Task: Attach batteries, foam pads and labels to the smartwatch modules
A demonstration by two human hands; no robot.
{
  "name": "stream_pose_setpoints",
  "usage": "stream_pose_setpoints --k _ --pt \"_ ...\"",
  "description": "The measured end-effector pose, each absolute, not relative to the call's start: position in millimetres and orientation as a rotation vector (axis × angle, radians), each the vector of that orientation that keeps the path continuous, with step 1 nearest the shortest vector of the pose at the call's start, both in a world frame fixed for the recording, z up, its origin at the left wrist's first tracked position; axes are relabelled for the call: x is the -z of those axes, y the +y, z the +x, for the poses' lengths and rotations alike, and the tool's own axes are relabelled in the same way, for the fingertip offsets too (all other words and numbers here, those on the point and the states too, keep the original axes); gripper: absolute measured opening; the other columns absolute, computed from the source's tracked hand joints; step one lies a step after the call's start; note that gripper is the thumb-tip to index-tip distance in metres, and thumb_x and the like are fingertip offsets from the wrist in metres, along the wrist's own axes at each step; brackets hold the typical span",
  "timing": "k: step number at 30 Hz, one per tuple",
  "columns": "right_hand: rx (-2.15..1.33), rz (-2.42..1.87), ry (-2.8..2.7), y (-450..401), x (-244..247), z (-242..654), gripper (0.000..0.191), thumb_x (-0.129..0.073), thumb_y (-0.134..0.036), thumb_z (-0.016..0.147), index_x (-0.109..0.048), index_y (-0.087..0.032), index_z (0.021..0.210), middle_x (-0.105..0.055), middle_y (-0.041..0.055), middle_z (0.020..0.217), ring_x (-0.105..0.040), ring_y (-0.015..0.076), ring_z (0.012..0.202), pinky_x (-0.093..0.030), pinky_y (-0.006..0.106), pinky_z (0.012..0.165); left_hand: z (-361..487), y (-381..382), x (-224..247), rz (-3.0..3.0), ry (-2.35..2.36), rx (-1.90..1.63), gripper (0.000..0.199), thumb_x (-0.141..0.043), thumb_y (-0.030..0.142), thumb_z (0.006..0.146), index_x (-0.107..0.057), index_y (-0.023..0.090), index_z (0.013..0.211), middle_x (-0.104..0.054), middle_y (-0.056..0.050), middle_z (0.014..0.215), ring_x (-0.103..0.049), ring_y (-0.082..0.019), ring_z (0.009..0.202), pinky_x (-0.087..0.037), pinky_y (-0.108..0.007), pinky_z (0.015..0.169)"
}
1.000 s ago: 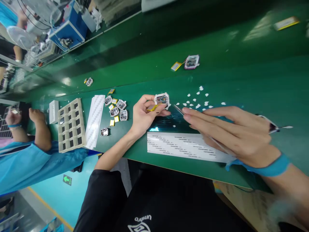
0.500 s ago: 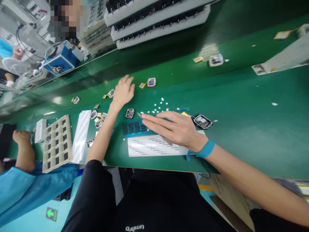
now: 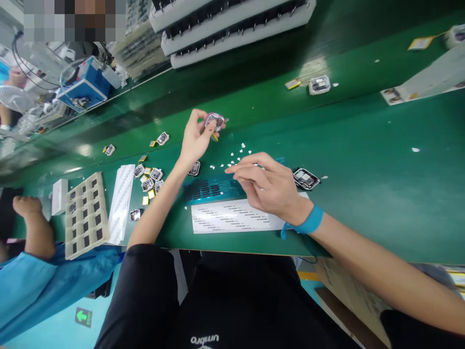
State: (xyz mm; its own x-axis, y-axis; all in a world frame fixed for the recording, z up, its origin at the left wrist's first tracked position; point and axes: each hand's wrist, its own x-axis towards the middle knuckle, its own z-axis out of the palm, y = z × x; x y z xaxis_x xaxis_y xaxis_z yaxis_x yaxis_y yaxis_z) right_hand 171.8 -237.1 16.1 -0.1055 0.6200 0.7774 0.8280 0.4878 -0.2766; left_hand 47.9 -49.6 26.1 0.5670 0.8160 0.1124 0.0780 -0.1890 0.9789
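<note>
My left hand (image 3: 194, 138) holds up an open smartwatch case (image 3: 218, 119), thumb across its inside, with a yellow-edged battery (image 3: 214, 137) hanging below. My right hand (image 3: 271, 186) is closed in a pinch over the front of the bench; the tweezers seen in it earlier are hidden by the fingers. Small white pieces (image 3: 240, 151) lie scattered beyond its fingertips. Under and beside it are a blue film with rows of black strips (image 3: 205, 191) and a white printed sheet (image 3: 232, 218). A black watch case (image 3: 306, 179) lies right of it, another case (image 3: 194, 168) beside my left forearm.
Several watch cases with batteries (image 3: 147, 184) cluster left of my left arm, near printed sheets (image 3: 121, 203) and a compartment tray (image 3: 86, 218). A co-worker's arm (image 3: 34, 223) is at far left. Stacked grey trays (image 3: 240, 36) stand at the back; a white case (image 3: 319, 85) lies back right.
My left hand has moved right and picked up the watch case with its battery from the bench. My right hand has turned slightly, its fingers curling; the tweezer tip no longer shows.
</note>
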Motion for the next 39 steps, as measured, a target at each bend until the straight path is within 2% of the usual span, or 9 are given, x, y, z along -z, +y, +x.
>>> stream_pose_setpoints --k 3,10,16,22,25,29,32,35,39 --pt "0.193 -1.255 -1.74 -238 -18 170 0.024 -0.045 -0.008 0.102 -0.059 -0.025 0.113 -0.074 0.0006 0.098 -0.067 0.0157 0.088 -0.058 0.033 0.078 19 -107 -40 1.459 0.641 -0.753 0.039 -0.075 0.046 0.092 -0.053 0.026 0.118 -0.076 -0.003 0.094 -0.074 -0.015 0.067 -0.058 -0.03 0.068" --pt "0.171 -1.333 -1.766 -244 -21 166 0.033 -0.072 -0.022 0.097 -0.06 -0.023 0.128 -0.07 -0.0013 0.085 -0.065 0.0118 0.07 -0.052 0.025 0.06 -7 -160 -21 1.419 0.564 -0.79 0.038 -0.075 0.049 0.094 -0.052 0.022 0.106 -0.064 0.007 0.078 -0.066 -0.005 0.057 -0.056 -0.017 0.054" --pt "0.326 -1.343 -1.832 -248 -20 167 0.039 -0.075 -0.012 0.092 -0.064 -0.024 0.127 -0.077 0.0033 0.098 -0.072 0.0146 0.075 -0.056 0.027 0.059 -6 -171 -12 1.494 0.488 -0.826 0.027 -0.057 0.041 0.107 -0.063 0.019 0.123 -0.075 -0.005 0.115 -0.08 -0.011 0.085 -0.07 -0.023 0.077" --pt "0.23 -1.301 -1.841 -249 -18 165 0.037 -0.075 -0.006 0.088 -0.066 -0.02 0.121 -0.077 0.0065 0.099 -0.073 0.0164 0.08 -0.06 0.028 0.067 -8 -179 -11 1.576 0.523 -0.846 0.026 -0.053 0.031 0.108 -0.066 0.018 0.128 -0.078 -0.005 0.122 -0.082 -0.012 0.092 -0.07 -0.022 0.083" --pt "0.159 -1.308 -1.851 -248 -17 164 0.032 -0.073 -0.005 0.089 -0.067 -0.019 0.117 -0.077 0.0062 0.099 -0.073 0.0159 0.08 -0.058 0.027 0.066 -8 -178 -9 1.609 0.584 -0.808 0.026 -0.052 0.029 0.109 -0.067 0.018 0.126 -0.08 -0.004 0.119 -0.083 -0.012 0.089 -0.07 -0.022 0.081" --pt "0.081 -1.326 -1.823 -245 -17 166 0.027 -0.072 -0.006 0.091 -0.067 -0.023 0.111 -0.077 0.002 0.096 -0.071 0.0137 0.074 -0.054 0.026 0.059 -8 -175 -12 1.541 0.673 -0.774 0.026 -0.055 0.036 0.107 -0.067 0.017 0.119 -0.079 -0.004 0.108 -0.081 -0.011 0.073 -0.065 -0.019 0.062" --pt "0.046 -1.363 -1.792 -244 -18 169 0.026 -0.072 -0.005 0.091 -0.066 -0.024 0.108 -0.077 0.0002 0.093 -0.071 0.013 0.072 -0.051 0.026 0.055 -8 -175 -15 1.702 0.726 -0.781 0.021 -0.057 0.031 0.105 -0.07 0.017 0.113 -0.078 -0.002 0.096 -0.078 -0.008 0.065 -0.057 -0.014 0.052" --pt "0.047 -1.412 -1.768 -247 -18 171 0.028 -0.072 -0.006 0.092 -0.068 -0.026 0.112 -0.078 0.0017 0.097 -0.073 0.0155 0.076 -0.053 0.028 0.058 -8 -177 -16 1.799 0.707 -0.771 0.019 -0.057 0.027 0.103 -0.071 0.017 0.111 -0.075 0.0 0.087 -0.076 -0.008 0.062 -0.054 -0.013 0.049" --pt "0.149 -1.466 -1.814 -250 -13 175 0.037 -0.071 -0.011 0.094 -0.069 -0.03 0.125 -0.08 0.0008 0.102 -0.076 0.0182 0.081 -0.055 0.03 0.06 -6 -178 -12 1.489 0.696 -0.637 0.021 -0.059 0.031 0.103 -0.068 0.016 0.115 -0.071 0.0 0.085 -0.077 -0.011 0.061 -0.055 -0.016 0.046"
